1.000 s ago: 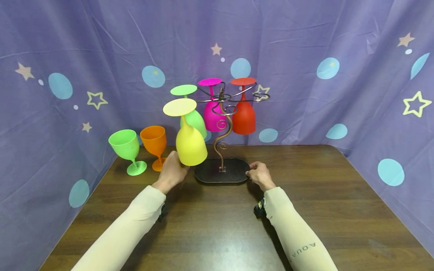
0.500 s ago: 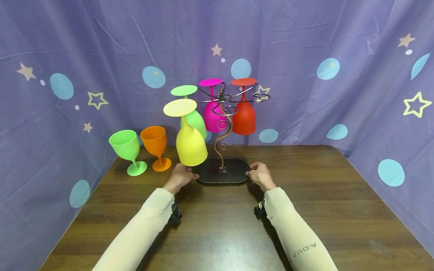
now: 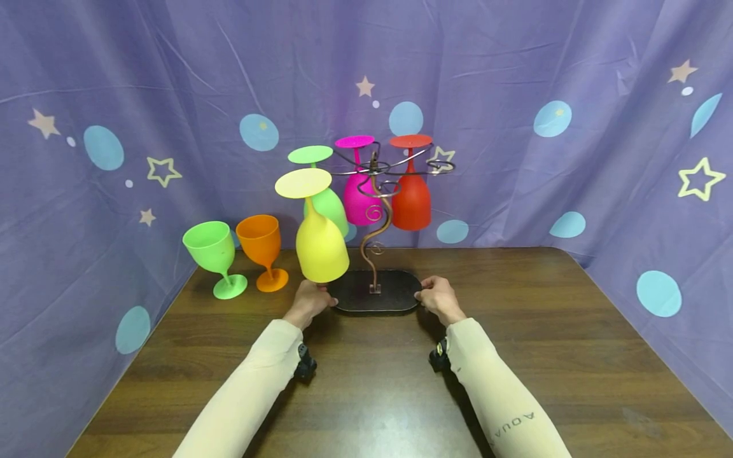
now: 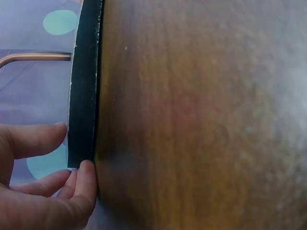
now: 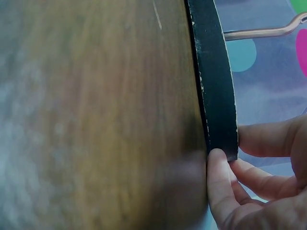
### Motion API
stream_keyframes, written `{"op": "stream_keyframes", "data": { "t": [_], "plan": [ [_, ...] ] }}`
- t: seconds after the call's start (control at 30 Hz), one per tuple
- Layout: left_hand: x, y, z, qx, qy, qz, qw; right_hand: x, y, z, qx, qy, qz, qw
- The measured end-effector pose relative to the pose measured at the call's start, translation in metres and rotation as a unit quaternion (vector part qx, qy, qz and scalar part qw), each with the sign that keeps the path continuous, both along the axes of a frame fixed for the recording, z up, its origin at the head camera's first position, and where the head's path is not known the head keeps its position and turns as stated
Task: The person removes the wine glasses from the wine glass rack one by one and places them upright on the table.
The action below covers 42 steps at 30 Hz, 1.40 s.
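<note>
Brown wood-grain bench (image 3: 372,388); near far edge, black oval-based, copper-stemmed metal rack (image 3: 397,296) is pinched at opposite ends by left hand (image 3: 310,301) and right hand (image 3: 440,298). Yellow plastic goblet (image 3: 322,251), light-green goblet (image 3: 331,207), magenta goblet (image 3: 355,198), red goblet (image 3: 412,203) are hung upside down; upright orange goblet (image 3: 260,240), lime-green goblet (image 3: 212,248) are set left; purple star-print curtain (image 3: 487,57) behind.

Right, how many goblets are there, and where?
6: a standing green goblet and orange goblet on the table; a yellow goblet, hanging green goblet, magenta goblet and red goblet upside down on the rack.
</note>
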<state>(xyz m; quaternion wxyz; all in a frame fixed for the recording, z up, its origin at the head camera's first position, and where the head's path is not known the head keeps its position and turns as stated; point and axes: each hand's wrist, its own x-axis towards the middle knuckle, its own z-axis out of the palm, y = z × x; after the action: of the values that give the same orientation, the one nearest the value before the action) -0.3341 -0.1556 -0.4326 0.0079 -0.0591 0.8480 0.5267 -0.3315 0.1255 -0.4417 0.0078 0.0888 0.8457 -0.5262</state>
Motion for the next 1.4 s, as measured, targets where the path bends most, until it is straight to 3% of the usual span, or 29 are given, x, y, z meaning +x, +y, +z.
{"op": "stream_keyframes", "data": {
  "t": [0.23, 0.4, 0.53, 0.8, 0.9, 1.03, 1.1, 1.17, 1.4],
  "plan": [
    [0.002, -0.001, -0.001, -0.01, 0.012, -0.004, 0.9999, -0.001, 0.005, 0.007, -0.027, -0.009, 0.031, 0.999],
    [0.001, 0.0, -0.002, 0.001, -0.006, -0.012, 0.9999, -0.005, 0.02, 0.034, 0.017, 0.029, 0.042, 0.999],
    [0.0, -0.001, -0.003, 0.005, -0.004, -0.016, 0.9999, -0.012, 0.038, 0.083, 0.083, 0.106, 0.036, 0.99],
    [-0.001, 0.0, -0.004, 0.005, 0.002, -0.01, 0.9999, -0.016, 0.06, 0.203, 0.171, 0.225, -0.005, 0.959],
    [-0.001, 0.0, -0.003, 0.003, 0.001, -0.008, 1.0, -0.015, 0.058, 0.24, 0.204, 0.284, -0.011, 0.937],
    [-0.001, 0.0, 0.0, -0.002, 0.0, -0.009, 1.0, -0.016, 0.049, 0.276, 0.268, 0.38, 0.014, 0.885],
    [-0.002, 0.0, 0.0, -0.003, 0.002, -0.011, 0.9999, -0.018, 0.041, 0.289, 0.301, 0.4, 0.049, 0.864],
    [-0.002, -0.001, 0.0, -0.005, 0.004, -0.011, 0.9999, -0.02, 0.032, 0.299, 0.335, 0.401, 0.09, 0.848],
    [0.0, 0.0, 0.0, 0.001, 0.005, -0.007, 1.0, -0.03, -0.001, 0.318, 0.454, 0.317, 0.209, 0.806]
  ]
}}
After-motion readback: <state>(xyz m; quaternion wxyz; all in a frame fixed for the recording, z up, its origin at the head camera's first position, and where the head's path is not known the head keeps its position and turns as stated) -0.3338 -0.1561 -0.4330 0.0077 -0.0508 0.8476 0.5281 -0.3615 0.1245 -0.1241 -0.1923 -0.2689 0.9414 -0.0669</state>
